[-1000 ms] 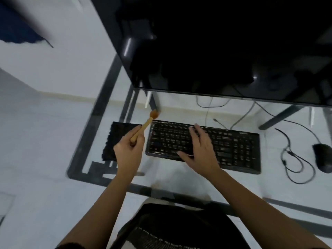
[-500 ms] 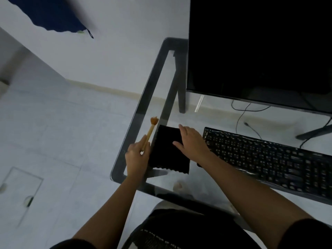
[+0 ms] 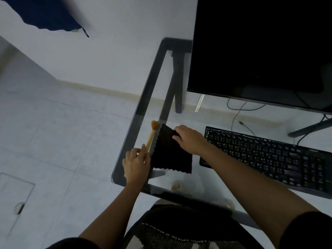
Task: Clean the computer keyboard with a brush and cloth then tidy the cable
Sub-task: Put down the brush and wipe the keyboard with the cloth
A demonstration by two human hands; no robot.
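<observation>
A small wooden brush (image 3: 152, 134) with tan bristles lies along the left edge of the glass desk (image 3: 143, 97), and my left hand (image 3: 136, 163) has its fingers around the handle's near end. A black cloth (image 3: 171, 153) with zigzag edges sits just right of the brush. My right hand (image 3: 190, 139) pinches the cloth's far right corner, which is lifted and folded over. The black keyboard (image 3: 273, 157) lies to the right, partly under my right forearm. A thin cable (image 3: 239, 112) runs behind the keyboard below the monitor.
A large black monitor (image 3: 260, 47) fills the upper right, with its stand leg (image 3: 310, 129) behind the keyboard. The desk's dark frame and leg show through the glass. Pale floor tiles lie to the left, and a blue fabric (image 3: 45, 13) hangs at top left.
My right hand left the keyboard, crossed to the cloth and has taken hold of its far corner. My left hand lowered the brush to the desk beside the cloth. The view swung left.
</observation>
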